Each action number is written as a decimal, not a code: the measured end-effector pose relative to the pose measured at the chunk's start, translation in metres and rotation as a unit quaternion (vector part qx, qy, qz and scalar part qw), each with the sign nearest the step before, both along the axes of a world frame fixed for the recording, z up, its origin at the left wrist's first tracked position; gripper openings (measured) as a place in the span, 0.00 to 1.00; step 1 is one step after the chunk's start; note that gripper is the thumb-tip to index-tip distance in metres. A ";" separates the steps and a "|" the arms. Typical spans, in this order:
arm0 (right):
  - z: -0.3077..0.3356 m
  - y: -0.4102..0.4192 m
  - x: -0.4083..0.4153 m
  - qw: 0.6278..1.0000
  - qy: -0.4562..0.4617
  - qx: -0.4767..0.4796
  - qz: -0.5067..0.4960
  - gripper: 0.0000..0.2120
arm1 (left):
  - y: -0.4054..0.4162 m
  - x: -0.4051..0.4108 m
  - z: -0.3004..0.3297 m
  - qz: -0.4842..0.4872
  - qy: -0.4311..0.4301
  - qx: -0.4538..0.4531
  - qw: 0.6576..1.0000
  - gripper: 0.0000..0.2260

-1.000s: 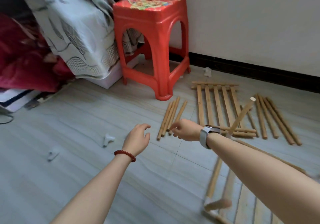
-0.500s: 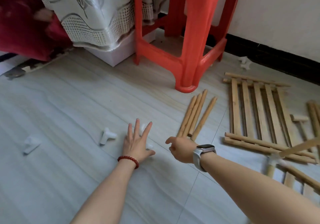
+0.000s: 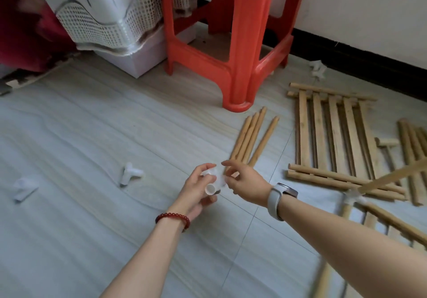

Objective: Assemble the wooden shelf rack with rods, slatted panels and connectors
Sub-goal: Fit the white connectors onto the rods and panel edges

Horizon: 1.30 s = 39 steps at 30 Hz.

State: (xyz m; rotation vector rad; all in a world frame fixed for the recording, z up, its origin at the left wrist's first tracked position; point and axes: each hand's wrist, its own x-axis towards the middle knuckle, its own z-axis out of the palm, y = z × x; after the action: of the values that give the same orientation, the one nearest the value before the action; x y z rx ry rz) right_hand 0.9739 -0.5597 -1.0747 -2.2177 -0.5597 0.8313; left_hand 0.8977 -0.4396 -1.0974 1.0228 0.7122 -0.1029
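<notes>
My left hand [image 3: 199, 191] holds a white plastic connector [image 3: 215, 180] above the floor, fingers curled round it. My right hand [image 3: 246, 183] is right beside it, its fingertips at the connector's right side. Just beyond the hands lie several short wooden rods [image 3: 253, 136]. A slatted panel [image 3: 332, 133] lies flat to the right. At the right edge, a partly built frame has a white connector [image 3: 352, 196] joining rods. Two loose connectors rest on the floor at left: one [image 3: 130, 175] near, another [image 3: 23, 189] farther left.
A red plastic stool [image 3: 231, 50] stands behind the rods. A draped patterned cloth [image 3: 104, 13] over a white box sits at back left. More rods [image 3: 413, 154] lie at far right, another connector [image 3: 318, 68] near the black skirting board.
My left hand, flat on the floor over a connector before, has lifted it. My right hand has moved in to meet it. The view shifted down and left.
</notes>
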 end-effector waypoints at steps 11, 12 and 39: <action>0.136 -0.114 -0.023 0.990 -0.050 0.064 -0.113 0.18 | -0.097 -0.003 0.135 -0.147 -0.075 -0.008 0.986 0.17; 0.147 -0.125 -0.028 0.986 -0.046 0.078 -0.137 0.17 | -0.108 -0.004 0.149 -0.157 -0.084 0.002 0.984 0.18; 0.262 -0.293 -0.224 0.787 0.220 0.353 -0.455 0.11 | -0.259 -0.163 0.267 -0.138 -0.035 -0.053 0.988 0.09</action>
State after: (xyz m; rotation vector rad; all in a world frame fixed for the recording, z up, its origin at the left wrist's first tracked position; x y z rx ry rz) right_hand 0.7502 -0.8528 -0.8126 -1.2552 0.3964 0.4486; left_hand 0.7343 -0.6990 -0.8305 1.0130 0.4938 -0.3402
